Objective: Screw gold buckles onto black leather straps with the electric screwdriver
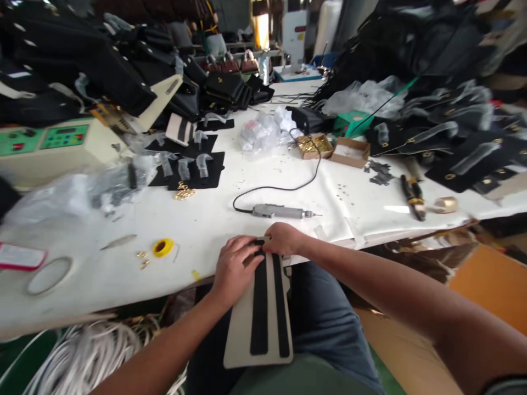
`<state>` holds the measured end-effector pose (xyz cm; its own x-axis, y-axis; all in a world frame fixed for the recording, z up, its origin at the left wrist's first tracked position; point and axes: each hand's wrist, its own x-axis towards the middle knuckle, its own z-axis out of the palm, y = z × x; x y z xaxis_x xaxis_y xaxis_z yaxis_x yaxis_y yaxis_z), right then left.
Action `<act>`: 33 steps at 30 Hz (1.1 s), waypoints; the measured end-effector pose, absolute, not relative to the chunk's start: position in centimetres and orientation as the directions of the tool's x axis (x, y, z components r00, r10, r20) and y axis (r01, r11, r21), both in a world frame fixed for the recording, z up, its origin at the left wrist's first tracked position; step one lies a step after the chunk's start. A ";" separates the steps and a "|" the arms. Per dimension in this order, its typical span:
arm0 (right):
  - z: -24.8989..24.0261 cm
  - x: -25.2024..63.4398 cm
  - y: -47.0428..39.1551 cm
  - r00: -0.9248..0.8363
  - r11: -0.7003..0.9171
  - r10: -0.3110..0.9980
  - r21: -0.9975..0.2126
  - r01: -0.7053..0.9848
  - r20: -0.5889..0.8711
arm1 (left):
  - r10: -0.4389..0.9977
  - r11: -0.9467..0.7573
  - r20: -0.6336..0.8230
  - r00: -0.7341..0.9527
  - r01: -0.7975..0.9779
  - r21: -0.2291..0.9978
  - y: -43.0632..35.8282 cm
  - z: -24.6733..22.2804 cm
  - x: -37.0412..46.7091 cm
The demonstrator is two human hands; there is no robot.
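A beige panel with two black strips lies over my lap and leans against the near edge of the white table. My left hand presses on its upper left part, fingers bent over a black strip. At the panel's top end my right hand pinches the panel against the table edge. Just beyond my hands a grey electric screwdriver with a black cord lies on the table.
A yellow tape roll and small gold fittings lie to the left. Black pieces with clear wrapping, a box of gold hardware, pliers and piles of black bags surround the table. A control unit stands far left.
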<state>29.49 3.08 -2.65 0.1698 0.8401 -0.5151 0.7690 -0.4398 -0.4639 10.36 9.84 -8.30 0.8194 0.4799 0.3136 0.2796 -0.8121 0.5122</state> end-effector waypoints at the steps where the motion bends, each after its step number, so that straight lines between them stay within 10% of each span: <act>1: -2.7 29.6 3.2 0.175 -0.445 0.839 -0.462 0.767 -0.516 | 0.478 -0.819 0.318 0.819 0.284 0.498 10.1 -8.6 10.4; 16: -4.3 37.9 -7.2 0.699 -0.556 0.713 -0.649 0.519 -0.051 | 0.465 -0.834 0.285 0.838 0.308 0.457 11.3 -9.3 10.5; 22: -5.7 48.9 -10.9 0.894 -0.755 0.449 -0.538 0.374 -0.008 | 0.478 -0.830 0.304 0.824 0.311 0.463 11.5 -9.8 10.4; 33: -8.7 56.9 -6.9 0.919 -0.845 0.392 -0.382 0.375 0.036 | 0.469 -0.841 0.314 0.826 0.308 0.445 11.7 -10.6 10.1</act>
